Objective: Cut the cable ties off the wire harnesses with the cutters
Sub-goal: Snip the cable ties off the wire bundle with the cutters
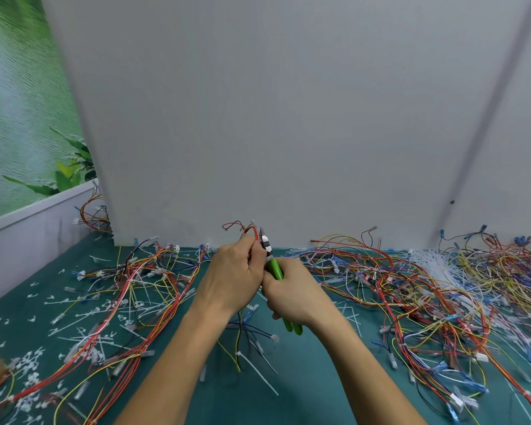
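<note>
My left hand (232,276) grips a red wire harness (248,232) raised above the green mat, its loose ends hanging below my wrist. My right hand (295,294) holds the green-handled cutters (275,268), fingers curled round the handles. The cutter jaws (263,239) point up and sit right against the red wires beside my left fingers. Whether a cable tie lies between the jaws is hidden.
Tangled harnesses (411,280) of red, yellow and blue wire cover the green mat (304,372) on the right and on the left (141,280). Cut white cable ties (31,375) litter the near left. A grey panel (273,118) stands upright just behind my hands.
</note>
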A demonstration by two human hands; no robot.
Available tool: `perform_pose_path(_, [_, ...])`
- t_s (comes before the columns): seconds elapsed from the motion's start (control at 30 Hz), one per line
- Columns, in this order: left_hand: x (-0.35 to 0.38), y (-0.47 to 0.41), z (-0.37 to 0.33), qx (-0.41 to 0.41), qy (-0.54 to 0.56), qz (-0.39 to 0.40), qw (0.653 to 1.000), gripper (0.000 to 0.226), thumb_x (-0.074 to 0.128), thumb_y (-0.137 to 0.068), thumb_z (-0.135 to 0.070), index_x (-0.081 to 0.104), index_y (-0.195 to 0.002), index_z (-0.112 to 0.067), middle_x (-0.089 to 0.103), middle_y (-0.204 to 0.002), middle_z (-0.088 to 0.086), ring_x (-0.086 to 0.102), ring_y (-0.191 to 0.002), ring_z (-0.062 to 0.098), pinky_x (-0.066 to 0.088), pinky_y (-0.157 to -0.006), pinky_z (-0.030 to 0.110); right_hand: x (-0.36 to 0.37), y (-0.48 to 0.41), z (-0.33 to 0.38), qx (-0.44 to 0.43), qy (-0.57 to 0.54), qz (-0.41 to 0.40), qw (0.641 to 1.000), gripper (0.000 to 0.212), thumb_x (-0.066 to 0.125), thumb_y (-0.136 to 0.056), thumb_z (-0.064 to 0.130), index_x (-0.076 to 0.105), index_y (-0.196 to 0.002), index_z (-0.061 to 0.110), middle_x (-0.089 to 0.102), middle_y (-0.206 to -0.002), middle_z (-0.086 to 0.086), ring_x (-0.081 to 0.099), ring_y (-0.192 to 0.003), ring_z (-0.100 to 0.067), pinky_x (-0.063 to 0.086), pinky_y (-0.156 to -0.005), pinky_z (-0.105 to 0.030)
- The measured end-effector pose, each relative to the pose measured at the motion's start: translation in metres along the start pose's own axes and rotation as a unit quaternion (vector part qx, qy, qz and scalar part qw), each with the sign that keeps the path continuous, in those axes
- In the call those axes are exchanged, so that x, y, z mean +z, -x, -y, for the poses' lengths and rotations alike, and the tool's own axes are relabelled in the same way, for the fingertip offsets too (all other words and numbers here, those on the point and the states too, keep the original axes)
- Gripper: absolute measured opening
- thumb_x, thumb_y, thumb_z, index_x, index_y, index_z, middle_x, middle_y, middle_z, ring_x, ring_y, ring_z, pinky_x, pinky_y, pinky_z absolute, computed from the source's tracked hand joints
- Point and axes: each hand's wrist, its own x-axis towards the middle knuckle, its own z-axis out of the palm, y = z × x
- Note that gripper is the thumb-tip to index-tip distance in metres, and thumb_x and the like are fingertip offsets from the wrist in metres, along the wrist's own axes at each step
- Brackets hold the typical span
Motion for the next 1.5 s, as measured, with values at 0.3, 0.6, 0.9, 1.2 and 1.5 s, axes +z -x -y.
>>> perform_pose_path(0.3, [0.0001,0.0015,-0.0032,-0.003,0.044,0.002,0.999,0.035,0.047,-0.106,-0.019,0.048,-0.071,-0.019,0.043,-0.056,-0.008,0.041,-0.052,0.009,0.030,-0.047,0.019,-0.0011,-0.0010,-0.0009,0.011,-0.022,-0.001,1.000,0.025,0.050,-0.097,0.018,0.056,-0.088,-0.005,0.054,-0.066,-0.010,0.056,-0.055,-0.023,0.057,-0.049,-0.034])
perform_pose_path(0.6, [0.0003,0.0011,-0.0024,0.004,0.016,-0.003,1.000,0.034,0.046,-0.106,-0.023,0.052,-0.073,-0.018,0.042,-0.075,-0.005,0.046,-0.070,0.007,0.031,-0.059,0.014,-0.0027,0.0018,0.0027,-0.003,-0.010,-0.007,1.000,0.025,0.051,-0.097,0.024,0.058,-0.088,0.002,0.057,-0.068,-0.009,0.056,-0.059,-0.022,0.060,-0.066,-0.057])
perform_pose_path(0.9, [0.0007,0.0017,-0.0015,0.059,0.026,-0.027,0.998,0.030,0.048,-0.106,-0.019,0.046,-0.076,-0.019,0.043,-0.074,-0.010,0.045,-0.069,0.009,0.032,-0.060,0.013,-0.0043,0.0019,0.0023,-0.009,-0.026,-0.019,0.999,0.027,0.048,-0.102,0.020,0.054,-0.081,0.004,0.055,-0.067,-0.011,0.056,-0.052,-0.025,0.054,-0.051,-0.039])
perform_pose_path(1.2, [0.0028,0.0019,0.0004,-0.046,0.195,0.011,0.980,0.033,0.055,-0.099,-0.040,0.068,-0.083,-0.014,0.068,-0.073,0.004,0.063,-0.066,0.016,0.048,-0.058,0.024,-0.0067,0.0026,0.0033,-0.023,-0.043,-0.049,0.998,0.033,0.054,-0.100,0.024,0.054,-0.081,-0.003,0.052,-0.067,-0.011,0.050,-0.058,-0.025,0.054,-0.059,-0.055])
perform_pose_path(1.5, [0.0028,-0.0011,-0.0023,-0.144,0.354,0.014,0.924,0.045,0.061,-0.092,-0.053,0.077,-0.091,-0.010,0.057,-0.066,0.007,0.045,-0.058,0.016,0.046,-0.058,0.023,-0.0065,0.0001,0.0004,-0.038,-0.034,-0.078,0.996,0.032,0.056,-0.102,0.023,0.060,-0.071,0.019,0.057,-0.060,0.001,0.053,-0.056,-0.021,0.050,-0.056,-0.042])
